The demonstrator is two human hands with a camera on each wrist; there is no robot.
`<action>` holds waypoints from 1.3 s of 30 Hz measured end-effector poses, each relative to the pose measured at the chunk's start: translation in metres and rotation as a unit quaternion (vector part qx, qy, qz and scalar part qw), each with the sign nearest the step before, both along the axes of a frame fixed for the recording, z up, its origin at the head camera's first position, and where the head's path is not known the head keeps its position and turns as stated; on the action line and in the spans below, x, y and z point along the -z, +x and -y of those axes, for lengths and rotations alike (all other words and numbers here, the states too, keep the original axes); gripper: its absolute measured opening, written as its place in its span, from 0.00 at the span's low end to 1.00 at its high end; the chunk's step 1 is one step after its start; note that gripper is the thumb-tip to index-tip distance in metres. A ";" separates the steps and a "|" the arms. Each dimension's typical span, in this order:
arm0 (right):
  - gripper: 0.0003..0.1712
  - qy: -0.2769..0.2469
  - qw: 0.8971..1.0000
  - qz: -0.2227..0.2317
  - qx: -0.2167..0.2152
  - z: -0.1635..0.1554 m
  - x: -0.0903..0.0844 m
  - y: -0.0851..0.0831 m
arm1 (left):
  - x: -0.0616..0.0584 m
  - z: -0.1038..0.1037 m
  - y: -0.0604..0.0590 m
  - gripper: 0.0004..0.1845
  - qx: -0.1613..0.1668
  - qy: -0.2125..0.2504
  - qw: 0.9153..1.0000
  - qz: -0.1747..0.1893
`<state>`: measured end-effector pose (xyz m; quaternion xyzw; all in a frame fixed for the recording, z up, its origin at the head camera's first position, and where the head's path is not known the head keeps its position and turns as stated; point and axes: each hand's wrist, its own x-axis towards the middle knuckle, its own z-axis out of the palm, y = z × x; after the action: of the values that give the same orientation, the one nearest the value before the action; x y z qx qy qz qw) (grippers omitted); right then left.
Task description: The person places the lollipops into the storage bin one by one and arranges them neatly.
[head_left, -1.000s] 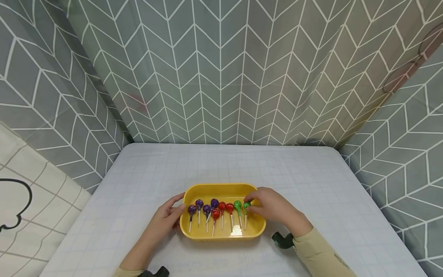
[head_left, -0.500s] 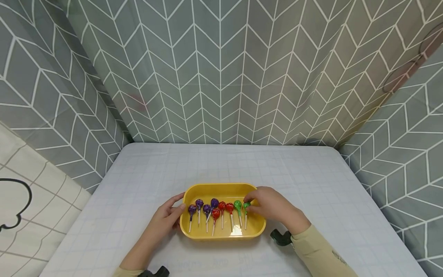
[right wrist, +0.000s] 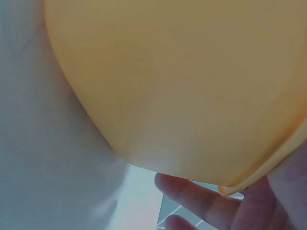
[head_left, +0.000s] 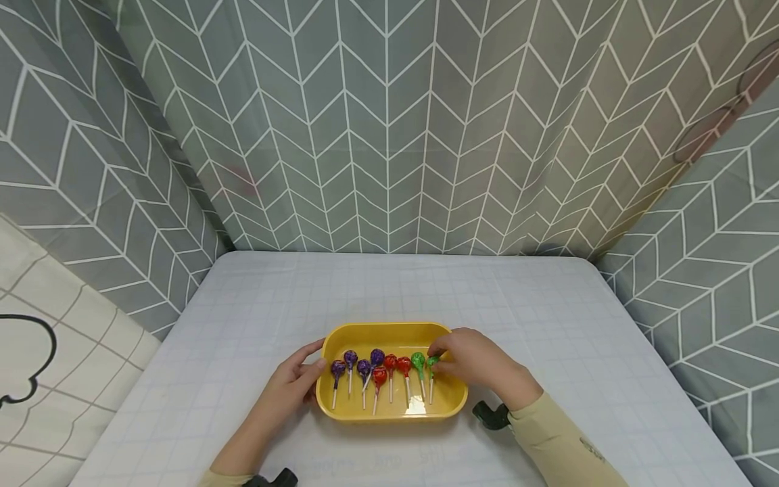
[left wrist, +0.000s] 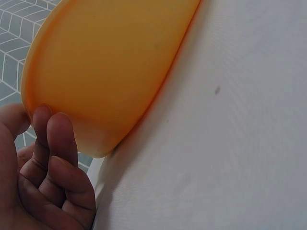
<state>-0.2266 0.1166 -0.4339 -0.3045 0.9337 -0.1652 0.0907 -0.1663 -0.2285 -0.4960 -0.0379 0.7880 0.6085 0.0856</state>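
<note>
Nine lollipops already lined up in the yellow tray (head_left: 389,333) at mid-table: purples left, reds middle, greens right. Last green lollipop (head_left: 433,362) pinched by right hand (head_left: 481,365), probably final adjustment. Tray's left end gripped by left hand (head_left: 292,385).

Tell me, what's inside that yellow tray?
The yellow tray holds lollipops: four purple, three red, two green. The right hand pinches one green lollipop and covers the tray's right corner.
</note>
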 end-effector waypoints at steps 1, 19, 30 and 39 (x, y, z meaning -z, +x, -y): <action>0.08 0.000 1.000 0.002 -0.001 0.000 0.000 0.000 | 0.000 0.000 0.000 0.28 0.000 0.000 1.000 0.000; 0.09 0.011 1.000 0.014 0.006 0.003 -0.002 -0.001 | 0.001 0.000 -0.001 0.26 0.002 -0.003 1.000 -0.007; 0.10 0.017 1.000 0.009 0.002 0.003 0.001 -0.003 | 0.003 0.001 -0.001 0.26 0.004 -0.004 1.000 -0.007; 0.10 0.020 1.000 0.010 0.003 0.005 0.000 -0.002 | 0.002 0.001 -0.002 0.26 0.005 0.000 1.000 -0.006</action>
<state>-0.2289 0.1119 -0.4341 -0.2978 0.9369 -0.1495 0.1060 -0.1678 -0.2296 -0.4983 -0.0308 0.7888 0.6082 0.0839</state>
